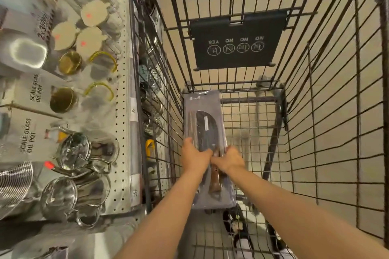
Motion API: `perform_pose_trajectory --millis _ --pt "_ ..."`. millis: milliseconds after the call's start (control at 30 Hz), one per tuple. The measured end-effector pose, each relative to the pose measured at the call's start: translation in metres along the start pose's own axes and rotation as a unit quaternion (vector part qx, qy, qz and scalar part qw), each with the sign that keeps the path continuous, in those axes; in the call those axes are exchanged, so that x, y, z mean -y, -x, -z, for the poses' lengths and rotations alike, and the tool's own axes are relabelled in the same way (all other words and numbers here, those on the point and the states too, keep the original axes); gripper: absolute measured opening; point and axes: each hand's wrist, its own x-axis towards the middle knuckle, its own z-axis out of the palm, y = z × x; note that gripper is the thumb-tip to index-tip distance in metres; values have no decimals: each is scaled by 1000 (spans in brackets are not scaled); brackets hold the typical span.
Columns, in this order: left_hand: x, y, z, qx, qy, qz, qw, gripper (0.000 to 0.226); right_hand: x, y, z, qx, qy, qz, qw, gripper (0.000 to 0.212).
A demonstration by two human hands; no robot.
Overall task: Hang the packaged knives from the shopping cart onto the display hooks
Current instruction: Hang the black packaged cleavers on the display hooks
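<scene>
Where the view begins at the left, a pegboard shelf (121, 111) carries boxed stock marked "Scale Glass Oil Pot" (31, 134), gold-lidded glass pots (63, 99) and steel-lidded glass teapots (73, 149), with price tags along its front edge; no display hooks for knives can be made out here. Next item rightward: the wire shopping cart (315, 111), its folded child-seat flap (237, 40) printed with YES/NO symbols, standing just beside the shelf. Inside, against the cart's left wall on the wire floor, lies a stack of packaged knives (203, 115), grey card under clear plastic, a dark cleaver blade showing at the far end and a wooden handle nearer the person. The left hand (194, 156) grips the left edge of the packaging, fingers curled over the top and thumb laid across the face. The right hand (229, 159) grips the right edge, fingers clenched round it. How many packs sit in the stack cannot be told. Judged step: lifting a pack from the cart. Handling note: keep both grips on the card edges, clear of the blade window; lift level so the packs beneath do not slide; carry the hang-hole end, probably the far one, uppermost so it meets a hook squarely.
</scene>
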Motion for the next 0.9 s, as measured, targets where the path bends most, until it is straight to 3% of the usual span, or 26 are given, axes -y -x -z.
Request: perform_pose_trajectory --millis 133,267,367,467,733,900 --pt "0 -5 -2 -13 14 10 1000 62 1 1 3 -8 0 -5 1000 54" --pt "5 -11 -4 -14 64 20 998 41 -6 -3 13 10 -79 -30 996 44" --pt "6 -10 -3 -11 75 23 997 46 -14 -3 25 32 -144 -46 988 48" --pt "10 -12 -3 -24 65 40 997 47 -20 -3 39 1 -180 -34 983 33" --pt "21 -11 -12 -4 -116 1 993 65 -34 6 76 -97 -195 -19 976 30" --pt "30 -15 -22 21 -222 -13 975 92 -49 10 94 -126 -159 -14 979 33"
